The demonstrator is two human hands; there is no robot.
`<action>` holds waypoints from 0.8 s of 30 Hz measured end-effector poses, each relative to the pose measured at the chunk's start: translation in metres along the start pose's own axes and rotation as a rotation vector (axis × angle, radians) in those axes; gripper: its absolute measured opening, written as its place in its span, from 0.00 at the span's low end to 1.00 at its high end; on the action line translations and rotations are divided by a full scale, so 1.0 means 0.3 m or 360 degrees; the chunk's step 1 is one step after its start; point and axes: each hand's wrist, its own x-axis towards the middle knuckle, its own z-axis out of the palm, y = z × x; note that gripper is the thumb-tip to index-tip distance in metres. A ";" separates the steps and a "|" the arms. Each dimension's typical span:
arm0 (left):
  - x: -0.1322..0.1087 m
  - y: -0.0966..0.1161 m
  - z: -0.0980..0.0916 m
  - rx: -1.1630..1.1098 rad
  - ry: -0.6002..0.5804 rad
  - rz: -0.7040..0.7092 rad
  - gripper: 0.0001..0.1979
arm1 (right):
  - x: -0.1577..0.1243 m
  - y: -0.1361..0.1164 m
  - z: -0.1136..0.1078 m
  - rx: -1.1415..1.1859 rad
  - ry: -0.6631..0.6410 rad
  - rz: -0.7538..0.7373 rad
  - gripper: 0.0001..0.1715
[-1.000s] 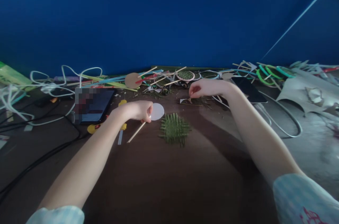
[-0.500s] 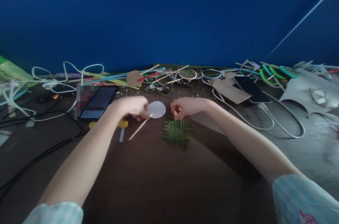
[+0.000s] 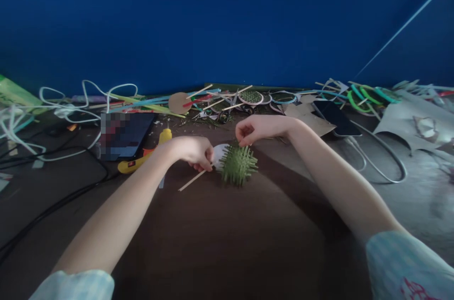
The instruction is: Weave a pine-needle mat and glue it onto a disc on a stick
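My left hand (image 3: pixel 193 152) is closed on a thin wooden stick (image 3: pixel 192 180) that carries a white paper disc (image 3: pixel 217 152) at its far end. My right hand (image 3: pixel 256 129) pinches the top edge of a small green woven mat (image 3: pixel 238 165) and holds it tilted up off the brown table (image 3: pixel 227 238). The mat now overlaps the right part of the white disc, so most of the disc is hidden behind it. Both hands sit close together at the table's middle.
A phone (image 3: pixel 127 134) and a yellow glue gun (image 3: pixel 147 154) lie left of my hands, among black and white cables (image 3: pixel 64 106). Sticks, coloured strips and round woven pieces (image 3: pixel 250 97) crowd the back edge. Cardboard (image 3: pixel 308 118), a second phone (image 3: pixel 335 118) and a grey cable lie to the right.
My right hand came back from the far clutter, took the green mat by its top edge and lifted it against the white disc. My left hand moved the stick and disc slightly right.
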 end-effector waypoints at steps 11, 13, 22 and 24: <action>-0.055 -0.011 -0.059 0.0181 0.0156 0.0028 0.06 | 0.084 0.026 0.072 -0.0287 0.0366 0.0117 0.06; -0.061 -0.012 -0.066 0.0242 0.0218 -0.0013 0.07 | 0.089 0.031 0.080 -0.0302 0.0438 0.0108 0.06; -0.050 -0.021 -0.065 0.0308 0.0297 -0.0094 0.07 | 0.117 0.039 0.112 -0.0226 0.0640 0.0020 0.05; -0.050 -0.019 -0.064 0.0317 0.0305 -0.0113 0.07 | 0.120 0.038 0.116 -0.0224 0.0634 0.0009 0.05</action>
